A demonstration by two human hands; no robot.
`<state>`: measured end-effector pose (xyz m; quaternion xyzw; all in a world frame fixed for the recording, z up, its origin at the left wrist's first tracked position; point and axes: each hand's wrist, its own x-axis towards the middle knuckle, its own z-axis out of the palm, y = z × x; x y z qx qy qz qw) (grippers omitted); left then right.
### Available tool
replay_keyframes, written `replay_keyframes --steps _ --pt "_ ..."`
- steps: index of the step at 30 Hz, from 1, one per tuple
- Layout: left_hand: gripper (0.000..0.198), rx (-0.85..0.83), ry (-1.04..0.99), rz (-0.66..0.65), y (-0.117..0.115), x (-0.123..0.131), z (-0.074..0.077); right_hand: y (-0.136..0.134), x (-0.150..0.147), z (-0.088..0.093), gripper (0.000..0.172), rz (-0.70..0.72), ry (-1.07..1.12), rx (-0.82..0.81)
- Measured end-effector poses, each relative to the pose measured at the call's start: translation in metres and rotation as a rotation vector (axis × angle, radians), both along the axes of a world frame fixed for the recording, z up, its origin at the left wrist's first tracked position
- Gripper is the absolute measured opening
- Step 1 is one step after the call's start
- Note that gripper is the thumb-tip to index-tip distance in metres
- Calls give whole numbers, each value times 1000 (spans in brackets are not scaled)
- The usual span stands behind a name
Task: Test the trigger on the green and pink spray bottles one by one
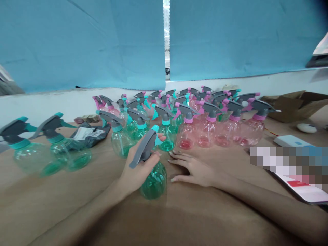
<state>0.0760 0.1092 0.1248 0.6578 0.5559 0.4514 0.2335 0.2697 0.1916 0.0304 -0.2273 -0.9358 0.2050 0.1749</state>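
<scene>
Currently, the left hand [138,171] has its fingers wrapped around the neck of a green trigger spray bottle [153,186], just below the frame's centre. Beside it, the right hand [196,169] lies palm-down, fingers spread wide, on the desk [192,218], below clustered pink and green spray bottles [186,135].

Forward: massed spray bottles [188,135], their sprayer heads overlapping, barred the way to the wall [38,106]. Left: two green bottles [75,159] stood as a forward pair; a dark packet [93,136] lay behind them. Left lane: open tabletop [94,181] ran between that pair and the left hand [133,177]. Centre: the held bottle [153,186] and the right hand [196,171] left one narrow gap. Right lane: open tabletop extended from the right hand to a flat device [311,194]. Far right: a white box [289,140] and a cardboard carton [287,111] obstructed passage.
</scene>
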Motion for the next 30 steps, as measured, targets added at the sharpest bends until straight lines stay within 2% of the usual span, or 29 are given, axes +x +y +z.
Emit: replay_keyframes --steps 11,18,24,30 --pt "40 6 24 25 0 1 0 2 0 -3 72 6 27 -6" --pt "43 -5 8 -22 1 1 1 1 0 -1 73 0 -10 15" --pt "41 -9 33 26 -1 1 1 1 0 0 73 -4 -17 15" --pt "32 -31 42 4 -6 1 6 1 0 -1 74 -8 -22 8"
